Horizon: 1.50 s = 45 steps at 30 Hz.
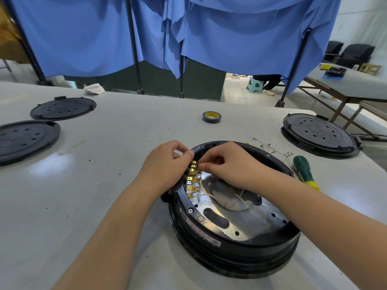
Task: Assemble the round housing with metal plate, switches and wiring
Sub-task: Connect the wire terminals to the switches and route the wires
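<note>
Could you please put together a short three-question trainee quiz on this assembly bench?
1. True or false: the screwdriver lies on the table right of the round housing.
2. Where are both hands working? A) at the brass terminals B) at the tape roll C) at a loose black cover
3. Fill in: the metal plate sits ___ the housing.

Key: 1 true; 2 A, left hand and right hand meet there; 3 inside.

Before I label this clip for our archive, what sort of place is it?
Probably a small assembly workshop. A person works on a round housing at a big grey table, with spare black covers, a screwdriver and a roll of tape lying about. Blue curtains screen it off.
</note>
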Motion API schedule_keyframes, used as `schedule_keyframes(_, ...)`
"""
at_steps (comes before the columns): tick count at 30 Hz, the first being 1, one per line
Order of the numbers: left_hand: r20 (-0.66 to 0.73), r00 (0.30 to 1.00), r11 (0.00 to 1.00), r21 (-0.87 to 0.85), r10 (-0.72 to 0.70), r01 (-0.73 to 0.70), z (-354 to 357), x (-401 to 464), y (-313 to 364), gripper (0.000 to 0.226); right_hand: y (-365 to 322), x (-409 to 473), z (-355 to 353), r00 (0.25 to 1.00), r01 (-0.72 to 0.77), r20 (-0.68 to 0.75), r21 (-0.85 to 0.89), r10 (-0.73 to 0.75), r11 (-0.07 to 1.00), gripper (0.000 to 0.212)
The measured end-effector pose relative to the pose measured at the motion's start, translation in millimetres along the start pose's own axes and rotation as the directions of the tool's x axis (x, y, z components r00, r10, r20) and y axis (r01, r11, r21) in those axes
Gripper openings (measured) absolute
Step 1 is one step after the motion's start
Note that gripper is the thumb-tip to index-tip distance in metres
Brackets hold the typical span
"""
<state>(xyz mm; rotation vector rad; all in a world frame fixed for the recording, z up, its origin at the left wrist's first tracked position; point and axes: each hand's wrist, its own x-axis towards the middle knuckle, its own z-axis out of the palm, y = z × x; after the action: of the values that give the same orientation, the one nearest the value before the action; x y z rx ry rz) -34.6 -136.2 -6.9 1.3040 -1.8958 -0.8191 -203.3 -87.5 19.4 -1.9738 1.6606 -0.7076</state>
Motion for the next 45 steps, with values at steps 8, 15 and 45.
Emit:
schedule_keyframes(8, 0.001, 1.0, 1.0, -0.019, -0.006, 0.006, 0.0, 0.2, -1.2, 0.014, -9.7, -8.9, -0.6, 0.992, 0.091, -0.078, -0.068, -0.097, 0.993, 0.005)
schedule_keyframes(15, 0.005, 1.0, 1.0, -0.025, -0.005, 0.005, 0.6, 0.7, -1.7, 0.013, -11.3, -8.2, 2.0, 0.996, 0.079, 0.063, -0.142, -0.07, 0.987, 0.012)
schedule_keyframes(45, 0.004, 1.0, 1.0, -0.024, -0.003, 0.004, 0.5, 1.2, -0.9, 0.014, -31.6, -0.4, -10.9, 0.972, 0.155, 0.228, -0.412, -0.063, 0.898, 0.016)
